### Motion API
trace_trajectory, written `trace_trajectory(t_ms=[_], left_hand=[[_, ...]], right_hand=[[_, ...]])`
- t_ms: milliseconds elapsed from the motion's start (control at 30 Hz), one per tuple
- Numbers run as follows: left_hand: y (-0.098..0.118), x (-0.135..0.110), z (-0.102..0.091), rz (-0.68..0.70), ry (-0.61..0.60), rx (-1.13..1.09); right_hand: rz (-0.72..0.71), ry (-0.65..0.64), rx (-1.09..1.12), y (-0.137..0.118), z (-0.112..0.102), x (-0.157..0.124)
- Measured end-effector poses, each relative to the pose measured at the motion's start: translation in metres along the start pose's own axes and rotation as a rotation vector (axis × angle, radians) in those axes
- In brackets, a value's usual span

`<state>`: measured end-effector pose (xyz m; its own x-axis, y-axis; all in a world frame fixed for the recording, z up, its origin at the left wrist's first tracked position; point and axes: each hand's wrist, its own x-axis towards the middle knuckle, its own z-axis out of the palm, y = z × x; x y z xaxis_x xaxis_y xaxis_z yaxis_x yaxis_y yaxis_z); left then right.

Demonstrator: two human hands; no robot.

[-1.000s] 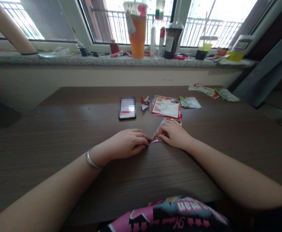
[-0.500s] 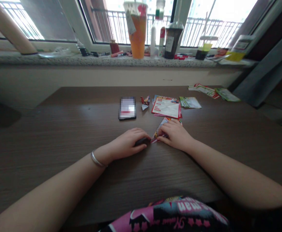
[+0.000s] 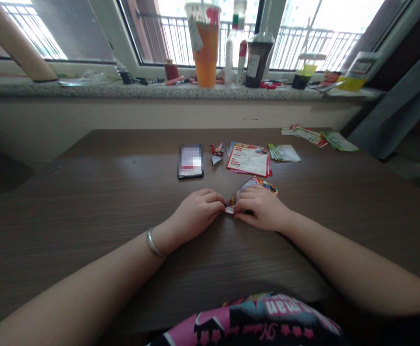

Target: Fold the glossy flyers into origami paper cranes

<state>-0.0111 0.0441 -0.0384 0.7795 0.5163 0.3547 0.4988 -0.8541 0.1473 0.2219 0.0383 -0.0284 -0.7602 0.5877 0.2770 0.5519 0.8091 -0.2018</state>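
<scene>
A folded sheet of colourful printed paper (image 3: 252, 183) lies on the table between my hands, its pointed end to the left. With fingertips pressed together, my left hand (image 3: 200, 211) grips that left tip, where a small white patch shows. My right hand (image 3: 259, 206) covers the middle of the paper, its thumb and curled fingers closed on the near edge. Part of the sheet is hidden under it. Beyond my hands lie a small folded paper figure (image 3: 217, 153) and a stack of printed sheets with red borders (image 3: 248, 160).
A phone (image 3: 190, 162) lies left of the paper figure. Green-white cards (image 3: 284, 153) fan out right of the stack, and more paper strips (image 3: 309, 136) lie at the table's far right. Drink cups, including an orange one (image 3: 207, 55), and bottles line the windowsill (image 3: 152, 91).
My left fingers have closed in on the paper's tip. The paper has turned slightly, showing more above my right hand, which has shifted a little towards me.
</scene>
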Motion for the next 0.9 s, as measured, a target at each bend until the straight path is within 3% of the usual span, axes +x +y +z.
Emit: trace_trajectory(t_ms=[267, 467, 633, 900], left_hand=[[0.002, -0.004, -0.004, 0.078, -0.055, 0.06], [0.002, -0.007, -0.006, 0.114, -0.079, 0.099], [0.006, -0.005, -0.007, 0.11, -0.079, 0.126], [0.021, -0.002, -0.007, -0.032, -0.104, 0.094]], right_hand=[[0.176, 0.007, 0.222, 0.009, 0.007, 0.003], [0.208, 0.004, 0.233, 0.021, 0.015, 0.003], [0.207, 0.013, 0.124, 0.016, 0.011, 0.005], [0.232, 0.01, -0.085, 0.004, 0.008, 0.009]])
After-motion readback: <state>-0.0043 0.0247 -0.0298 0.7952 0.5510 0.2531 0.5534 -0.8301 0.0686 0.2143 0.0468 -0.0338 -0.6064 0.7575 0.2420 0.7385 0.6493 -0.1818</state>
